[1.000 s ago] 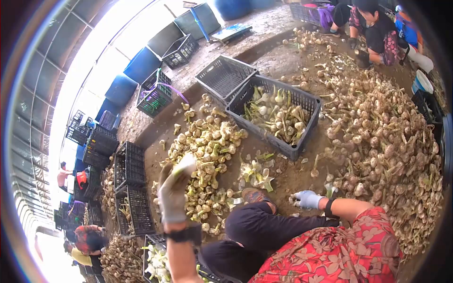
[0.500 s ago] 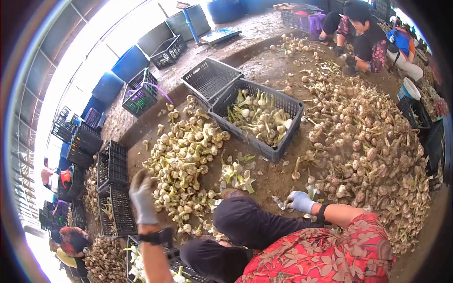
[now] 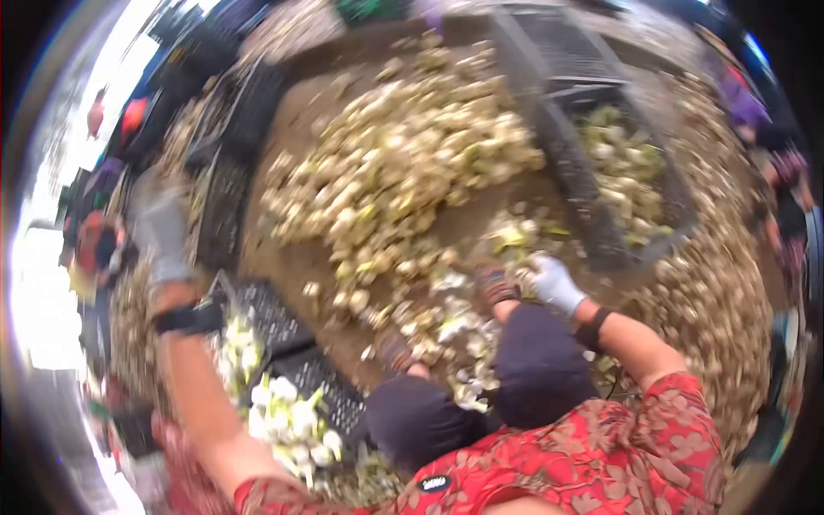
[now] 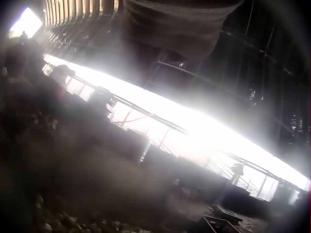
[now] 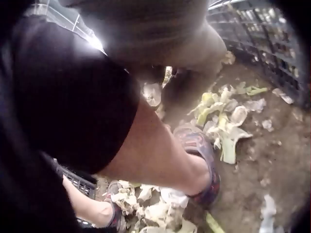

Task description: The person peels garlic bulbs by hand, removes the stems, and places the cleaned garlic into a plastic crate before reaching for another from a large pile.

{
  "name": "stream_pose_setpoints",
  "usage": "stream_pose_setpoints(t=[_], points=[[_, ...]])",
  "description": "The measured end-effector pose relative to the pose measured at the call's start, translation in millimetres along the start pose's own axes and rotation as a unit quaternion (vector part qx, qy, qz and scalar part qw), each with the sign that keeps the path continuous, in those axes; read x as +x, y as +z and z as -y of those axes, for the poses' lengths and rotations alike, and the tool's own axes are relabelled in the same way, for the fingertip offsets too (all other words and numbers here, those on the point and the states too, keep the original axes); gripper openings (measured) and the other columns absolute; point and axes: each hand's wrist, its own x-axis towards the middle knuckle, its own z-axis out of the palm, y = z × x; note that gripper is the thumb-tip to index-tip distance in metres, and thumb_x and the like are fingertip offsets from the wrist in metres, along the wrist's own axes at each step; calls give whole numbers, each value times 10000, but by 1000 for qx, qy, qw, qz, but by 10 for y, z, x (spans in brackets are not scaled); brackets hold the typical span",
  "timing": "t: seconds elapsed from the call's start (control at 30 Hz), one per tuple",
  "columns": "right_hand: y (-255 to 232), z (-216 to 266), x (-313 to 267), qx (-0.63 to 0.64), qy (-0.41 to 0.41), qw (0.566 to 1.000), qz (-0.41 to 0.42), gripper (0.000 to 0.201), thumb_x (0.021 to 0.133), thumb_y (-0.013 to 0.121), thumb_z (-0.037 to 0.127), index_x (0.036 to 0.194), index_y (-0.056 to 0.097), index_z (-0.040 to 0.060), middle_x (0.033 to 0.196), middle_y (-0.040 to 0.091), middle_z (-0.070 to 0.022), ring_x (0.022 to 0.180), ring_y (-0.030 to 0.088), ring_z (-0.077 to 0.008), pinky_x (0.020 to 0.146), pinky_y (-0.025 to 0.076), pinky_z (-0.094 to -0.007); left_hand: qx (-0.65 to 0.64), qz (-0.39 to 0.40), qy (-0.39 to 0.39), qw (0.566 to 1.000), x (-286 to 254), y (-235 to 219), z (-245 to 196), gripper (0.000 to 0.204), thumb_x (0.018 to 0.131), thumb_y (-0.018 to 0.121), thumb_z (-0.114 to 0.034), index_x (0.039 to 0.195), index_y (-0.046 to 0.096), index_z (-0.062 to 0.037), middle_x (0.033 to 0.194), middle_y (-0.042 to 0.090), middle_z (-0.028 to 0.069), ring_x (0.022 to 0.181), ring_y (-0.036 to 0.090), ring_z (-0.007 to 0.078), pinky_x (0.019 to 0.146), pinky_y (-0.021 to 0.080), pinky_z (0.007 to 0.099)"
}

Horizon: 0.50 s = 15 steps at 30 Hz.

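Observation:
My left hand [image 3: 160, 227] wears a pale work glove and is raised at the left, beside the stacked black crates; its fingers are blurred. In the left wrist view only the glove's cuff [image 4: 180, 29] shows at the top. The right hand [image 3: 556, 283], also gloved, is low by my right knee, over pale garlic peelings [image 3: 515, 233]. In the right wrist view the back of that glove [image 5: 160, 34] hides most of the fingers; I cannot tell what they hold. A heap of trimmed garlic bulbs [image 3: 403, 154] lies in front of me.
A black crate [image 3: 313, 378] of white garlic bulbs [image 3: 287, 421] stands by my left leg. Another crate [image 3: 575, 184], partly filled with garlic, stands ahead right. Untrimmed garlic [image 3: 717, 326] covers the right side. Peelings [image 5: 160, 208] lie around my shoes [image 5: 199, 165]. Other people sit nearby.
The head view has turned left and down. My left hand has swung outward to the left. The right hand has come in beside the right knee and shoe.

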Motion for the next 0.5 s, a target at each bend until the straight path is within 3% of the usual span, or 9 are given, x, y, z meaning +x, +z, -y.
stream_pose_setpoints(t=[0.03,0.07,0.1,0.13,0.17,0.2,0.33,0.37,0.5], points=[[115,2,217,61,0,998,-7,300,883,637,309,1042,691,61,967,700,-180,891,677,-324,763,523,-395,-219,-17,-17,976,-189,147,-460,167,857,583,-77,979,691,-113,1103,681,76,987,656,202,838,513,292],[272,-100,493,45,-26,999,-1,304,883,641,269,1074,669,34,974,697,-184,881,677,-326,761,523,-389,-589,-28,-179,788,-334,-51,-936,155,842,579,-77,949,692,-82,1028,697,79,936,668,225,817,512,316],[435,-241,717,69,-44,997,-7,309,879,649,240,1094,654,19,970,695,-192,899,673,-330,773,518,-385,-637,77,-243,727,-550,-132,-1325,153,826,582,-105,921,693,-58,942,707,123,866,673,277,783,519,347],[464,-79,886,-18,-26,998,57,306,877,649,235,1097,651,22,972,692,-194,922,669,-326,780,516,-388,-576,151,-260,760,-936,183,-1784,163,811,600,-153,903,699,-61,861,695,171,808,669,333,755,531,379],[405,141,1006,-105,-11,988,116,303,875,649,230,1099,649,25,974,690,-196,945,665,-322,787,514,-391,-652,178,-266,688,-1334,430,-2197,190,796,601,-182,912,702,-69,881,687,196,825,664,368,745,533,404],[594,338,1261,-127,2,977,172,294,875,644,232,1096,653,39,989,688,-195,967,658,-324,800,510,-400,-595,291,-266,701,-1988,653,-2802,211,797,593,-203,928,711,-87,910,691,191,872,667,368,762,528,424],[1180,248,1554,-213,-51,945,244,283,883,615,282,1088,670,94,1069,672,-172,1010,631,-350,843,495,-436,-593,454,-352,565,-2499,477,-3507,397,814,664,-331,1080,672,-37,996,693,210,944,669,348,818,517,424],[1297,214,1580,-247,-91,933,247,291,884,609,301,1091,670,105,1084,667,-167,1012,624,-360,853,491,-443,-539,426,-326,649,-2610,495,-3697,516,803,695,-399,1173,613,-48,1127,646,211,972,653,372,817,518,444],[1704,117,1495,-197,-120,937,264,284,857,633,304,1043,667,92,1029,669,-184,975,622,-386,828,493,-461,-483,518,-342,617,-2278,212,-3752,656,769,745,-415,1292,520,-88,1419,354,300,1005,622,444,838,528,463]])
